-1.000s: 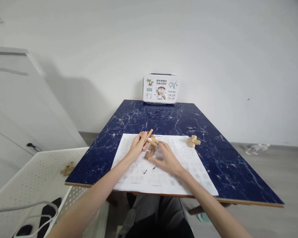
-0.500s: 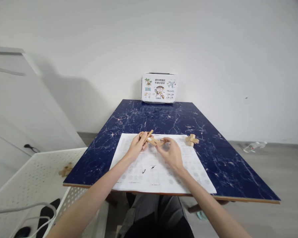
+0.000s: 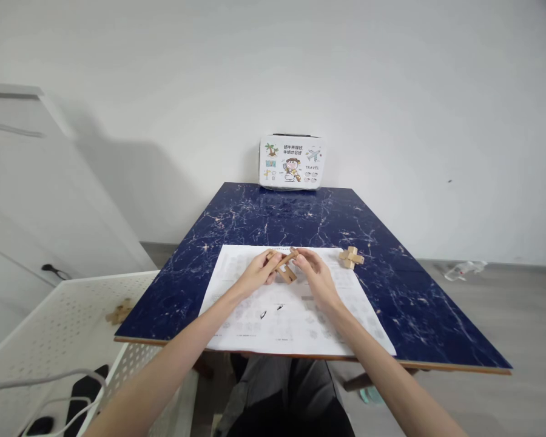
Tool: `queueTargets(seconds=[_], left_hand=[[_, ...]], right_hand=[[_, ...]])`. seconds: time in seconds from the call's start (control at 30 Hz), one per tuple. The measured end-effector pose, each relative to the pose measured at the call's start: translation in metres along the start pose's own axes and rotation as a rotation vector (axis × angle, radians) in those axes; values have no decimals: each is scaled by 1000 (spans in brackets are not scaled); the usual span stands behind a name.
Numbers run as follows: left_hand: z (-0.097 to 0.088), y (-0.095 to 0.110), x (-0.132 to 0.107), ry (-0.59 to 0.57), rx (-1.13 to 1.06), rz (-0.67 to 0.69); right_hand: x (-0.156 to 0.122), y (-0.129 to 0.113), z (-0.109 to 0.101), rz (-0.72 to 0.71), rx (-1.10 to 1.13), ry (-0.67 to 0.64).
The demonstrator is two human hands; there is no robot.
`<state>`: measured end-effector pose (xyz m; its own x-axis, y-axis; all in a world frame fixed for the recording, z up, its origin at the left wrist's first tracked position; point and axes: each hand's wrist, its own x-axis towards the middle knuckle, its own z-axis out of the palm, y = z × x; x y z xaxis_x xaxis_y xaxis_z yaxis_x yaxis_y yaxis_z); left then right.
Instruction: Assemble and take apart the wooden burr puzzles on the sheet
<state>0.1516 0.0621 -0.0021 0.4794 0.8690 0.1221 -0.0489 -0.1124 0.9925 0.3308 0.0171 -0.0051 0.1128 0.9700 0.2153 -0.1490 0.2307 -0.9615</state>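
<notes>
Both of my hands are close together above a white printed sheet [image 3: 273, 331]. My left hand [image 3: 256, 273] is closed around light-brown wooden puzzle pieces [image 3: 287, 275], with a slanting bar and a flat notched part showing between the hands. My right hand [image 3: 316, 276] pinches the upper right end of the slanting bar. My fingers partly hide how the pieces fit together. To the right of my right hand, an interlocking wooden burr puzzle [image 3: 351, 257] rests at the sheet's far right corner.
A white cartoon-printed case [image 3: 292, 162] stands at the back of the dark blue marbled table [image 3: 282, 215], against the wall. At lower left is a white perforated surface [image 3: 50, 303] bearing another wooden puzzle [image 3: 120, 312] and cables [image 3: 40, 381]. Clear plastic packaging [image 3: 465, 270] lies at right.
My right hand has moved onto the end of the slanting bar. The wooden pieces have turned, with the flat notched part now lower between my hands.
</notes>
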Motion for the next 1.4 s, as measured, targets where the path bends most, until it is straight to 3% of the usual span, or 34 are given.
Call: queueTargets(seconds=[0.47, 0.63, 0.77, 1.17, 1.3, 1.4], left_hand=[[5, 4, -9, 75, 77, 59], [3, 8, -5, 111, 226, 187], [1, 12, -2, 81, 195, 195], [-4, 9, 0, 163, 128, 127], [-8, 0, 6, 321, 67, 92], [-12, -7, 9, 424, 4, 60]], right_hand=[[-3, 16, 5, -6, -5, -235], [-5, 20, 4, -22, -35, -246], [-4, 21, 4, -51, -54, -230], [-4, 20, 3, -92, -148, -150], [1, 24, -1, -12, -101, 17], [10, 25, -10, 121, 98, 110]])
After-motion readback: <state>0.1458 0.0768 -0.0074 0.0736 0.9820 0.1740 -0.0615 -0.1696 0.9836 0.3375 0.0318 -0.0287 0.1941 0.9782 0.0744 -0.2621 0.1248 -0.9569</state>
